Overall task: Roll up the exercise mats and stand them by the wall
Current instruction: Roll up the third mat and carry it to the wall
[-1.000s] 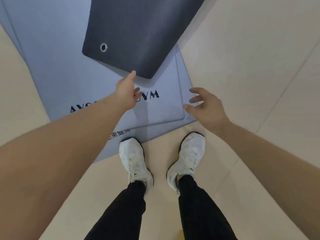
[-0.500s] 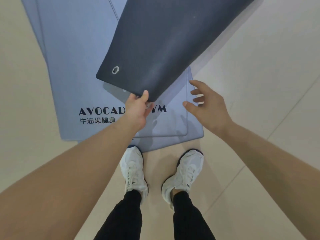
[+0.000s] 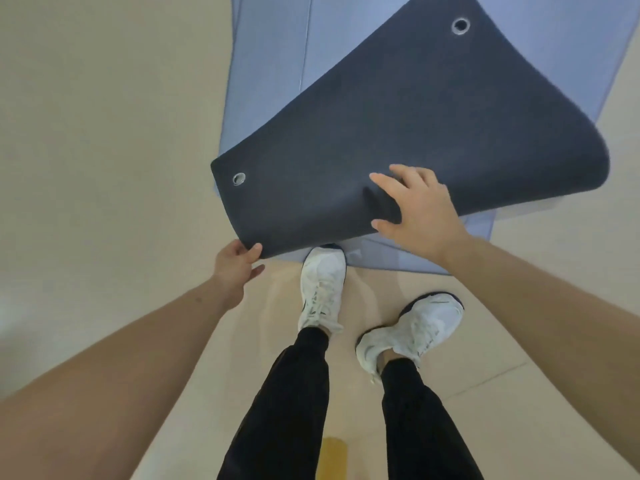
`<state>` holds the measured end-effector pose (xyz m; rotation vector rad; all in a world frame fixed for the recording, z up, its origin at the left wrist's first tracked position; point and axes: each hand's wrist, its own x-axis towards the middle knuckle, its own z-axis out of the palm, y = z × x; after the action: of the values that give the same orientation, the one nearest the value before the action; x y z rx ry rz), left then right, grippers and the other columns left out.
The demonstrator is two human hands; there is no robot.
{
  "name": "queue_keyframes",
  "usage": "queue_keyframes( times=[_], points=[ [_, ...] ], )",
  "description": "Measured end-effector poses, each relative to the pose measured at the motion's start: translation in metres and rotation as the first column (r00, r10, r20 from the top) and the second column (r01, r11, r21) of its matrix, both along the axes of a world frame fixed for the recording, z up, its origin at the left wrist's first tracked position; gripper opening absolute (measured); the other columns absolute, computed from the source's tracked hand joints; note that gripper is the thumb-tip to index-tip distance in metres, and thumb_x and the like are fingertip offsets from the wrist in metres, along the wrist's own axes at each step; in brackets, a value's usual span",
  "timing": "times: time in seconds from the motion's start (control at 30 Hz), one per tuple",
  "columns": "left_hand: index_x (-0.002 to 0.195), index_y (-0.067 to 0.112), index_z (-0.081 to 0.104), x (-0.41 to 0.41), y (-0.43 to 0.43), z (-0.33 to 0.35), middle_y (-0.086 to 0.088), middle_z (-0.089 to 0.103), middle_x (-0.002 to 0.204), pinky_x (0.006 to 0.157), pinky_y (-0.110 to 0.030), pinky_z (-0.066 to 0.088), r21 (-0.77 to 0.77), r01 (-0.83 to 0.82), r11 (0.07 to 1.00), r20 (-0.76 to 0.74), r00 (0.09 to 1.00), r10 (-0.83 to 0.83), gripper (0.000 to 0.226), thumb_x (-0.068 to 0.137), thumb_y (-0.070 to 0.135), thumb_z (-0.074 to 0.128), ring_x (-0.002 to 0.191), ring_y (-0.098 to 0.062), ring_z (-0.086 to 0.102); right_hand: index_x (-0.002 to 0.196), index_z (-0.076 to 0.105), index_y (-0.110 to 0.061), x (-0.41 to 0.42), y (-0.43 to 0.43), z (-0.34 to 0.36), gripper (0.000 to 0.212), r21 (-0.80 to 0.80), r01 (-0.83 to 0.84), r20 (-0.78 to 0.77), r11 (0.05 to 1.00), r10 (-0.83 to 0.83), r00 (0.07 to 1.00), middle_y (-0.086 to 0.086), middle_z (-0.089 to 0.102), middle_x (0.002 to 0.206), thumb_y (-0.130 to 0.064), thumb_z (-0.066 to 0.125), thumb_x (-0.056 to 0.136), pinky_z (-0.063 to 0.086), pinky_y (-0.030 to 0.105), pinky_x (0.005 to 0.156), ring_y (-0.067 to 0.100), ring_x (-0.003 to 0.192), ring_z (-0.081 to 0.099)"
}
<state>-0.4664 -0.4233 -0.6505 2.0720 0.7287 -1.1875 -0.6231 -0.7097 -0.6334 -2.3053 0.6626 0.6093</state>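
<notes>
Since half a second ago the dark mat (image 3: pixel 398 133) has been dragged toward the feet and both hands have shifted onto it. From the head view, the left hand (image 3: pixel 239 268) pinches its near corner at lower centre, while the right hand (image 3: pixel 419 209) lies open and flat on top. No roll is formed yet — the blue mats (image 3: pixel 270 64) underneath lie flat on the floor (image 3: pixel 104 133), so rolling and standing all remain.
</notes>
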Motion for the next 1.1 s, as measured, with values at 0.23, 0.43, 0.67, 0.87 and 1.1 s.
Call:
queue_keyframes(
  times=[0.23,0.43,0.67,0.87,1.1],
  points=[
    [0.153,0.010,0.037,0.015,-0.002,-0.026,-0.009,0.053,0.134,0.087,-0.038,0.048,0.294,0.059,0.954,0.099,0.991,-0.092,0.060,0.097,0.015,0.058,0.109,-0.033,0.059,0.162,0.015,-0.040,0.007,0.035,-0.046,0.085,0.015,-0.333,-0.347,0.943,0.318,0.882,0.000,-0.013,0.173,-0.065,0.058,0.093,0.010,0.063,0.123,0.042,0.156,-0.012],
    [0.162,0.026,0.029,0.054,-0.087,-0.057,-0.002,0.028,0.168,0.121,-0.049,0.032,0.184,0.783,0.594,0.258,0.545,-0.798,0.080,0.091,0.029,0.064,0.153,-0.026,0.030,0.159,0.024,-0.038,0.001,0.034,-0.068,0.079,-0.007,-0.328,-0.320,0.945,0.309,0.896,-0.001,-0.001,0.173,-0.057,0.061,0.093,0.015,0.061,0.122,0.039,0.157,-0.001],
    [0.163,0.044,0.011,0.015,-0.159,-0.088,0.005,-0.003,0.174,0.126,-0.060,0.008,0.047,0.971,0.236,-0.006,0.236,-0.972,0.086,0.089,0.063,0.052,0.160,-0.031,-0.004,0.160,0.030,-0.032,-0.017,0.014,-0.055,0.075,0.102,-0.192,-0.216,0.976,0.210,0.954,-0.003,0.029,0.168,-0.042,0.066,0.095,0.031,0.047,0.115,0.028,0.153,0.026],
    [0.163,0.045,0.003,-0.032,-0.119,-0.086,0.006,-0.005,0.174,0.126,-0.061,0.008,0.115,0.989,0.093,0.020,0.091,-0.996,0.090,0.090,0.064,0.052,0.160,-0.029,-0.004,0.157,0.033,-0.017,-0.077,-0.104,-0.054,0.083,-0.273,0.397,-0.216,0.876,-0.458,0.862,0.016,0.037,0.158,-0.048,0.072,0.090,0.032,0.054,0.117,0.043,0.143,0.035],
    [0.163,0.044,0.006,-0.046,-0.118,-0.076,0.006,-0.001,0.174,0.126,-0.059,0.014,0.144,0.989,0.044,-0.011,0.046,-0.999,0.089,0.091,0.059,0.057,0.160,-0.029,0.001,0.155,0.041,-0.015,-0.123,-0.152,-0.050,0.069,0.083,0.829,-0.200,0.554,-0.805,0.558,0.000,0.056,0.130,-0.039,0.070,0.097,0.039,0.026,0.099,0.018,0.111,0.055]
  ],
)
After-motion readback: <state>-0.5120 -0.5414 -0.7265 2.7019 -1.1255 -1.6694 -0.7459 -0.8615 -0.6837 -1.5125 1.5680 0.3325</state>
